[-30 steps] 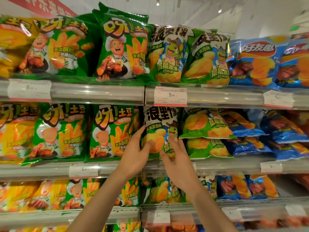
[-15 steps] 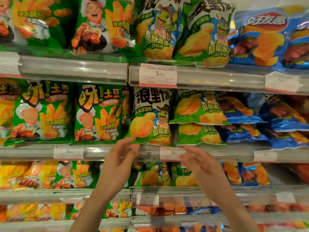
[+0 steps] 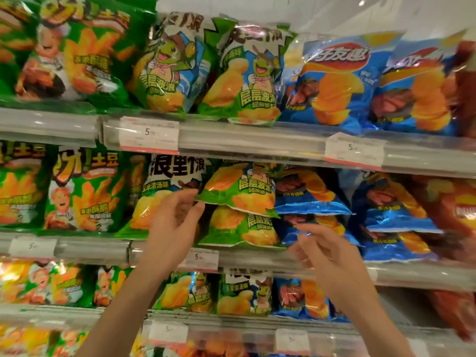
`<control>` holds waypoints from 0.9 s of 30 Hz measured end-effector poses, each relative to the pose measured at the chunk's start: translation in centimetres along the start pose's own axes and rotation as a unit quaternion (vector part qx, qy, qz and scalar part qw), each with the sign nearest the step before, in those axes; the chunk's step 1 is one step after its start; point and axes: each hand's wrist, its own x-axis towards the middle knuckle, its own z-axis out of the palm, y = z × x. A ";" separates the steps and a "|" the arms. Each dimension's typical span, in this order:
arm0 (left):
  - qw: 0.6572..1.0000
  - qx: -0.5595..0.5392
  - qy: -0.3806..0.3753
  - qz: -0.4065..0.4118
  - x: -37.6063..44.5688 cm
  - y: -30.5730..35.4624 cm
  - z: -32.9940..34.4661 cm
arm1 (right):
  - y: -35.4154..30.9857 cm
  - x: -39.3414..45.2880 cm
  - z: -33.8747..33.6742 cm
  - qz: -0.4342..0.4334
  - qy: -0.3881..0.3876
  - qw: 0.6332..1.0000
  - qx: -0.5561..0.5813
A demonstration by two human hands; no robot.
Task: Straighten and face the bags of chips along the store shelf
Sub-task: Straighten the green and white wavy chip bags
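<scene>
On the middle shelf an upright green-and-white chip bag [image 3: 164, 186] stands facing out. To its right two green bags lie flat, one [image 3: 239, 189] stacked on the other [image 3: 242, 230]. My left hand [image 3: 177, 222] is raised in front of the upright bag, its fingertips and thumb at the lower left corner of the upper flat bag; they are blurred and look loosely spread. My right hand [image 3: 327, 253] hovers with relaxed fingers in front of the flat-lying blue bags [image 3: 309, 199], holding nothing.
The shelf rail [image 3: 90, 251] carries price tags [image 3: 202, 258] just below my hands. Upright green bags [image 3: 82, 191] fill the left of this shelf, and more blue bags [image 3: 391, 204] lie flat at the right. Shelves above and below are packed with bags.
My left hand rose from below the rail to the corner of the upper flat green bag. My right hand shifted right toward the blue bags. The view moved closer and rightward.
</scene>
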 end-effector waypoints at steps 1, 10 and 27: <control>1.000 0.012 0.003 -0.002 0.4 0.4 0.4 | -0.4 0.7 -0.2 0.001 0.009 1.000 0.003; 0.995 0.096 -0.018 0.002 3.3 1.9 1.4 | -4.7 6.4 3.3 -0.045 -0.024 0.985 -0.167; 0.982 -0.094 -0.100 -0.128 4.6 2.8 -0.4 | -4.2 5.3 4.0 0.000 0.026 0.989 -0.145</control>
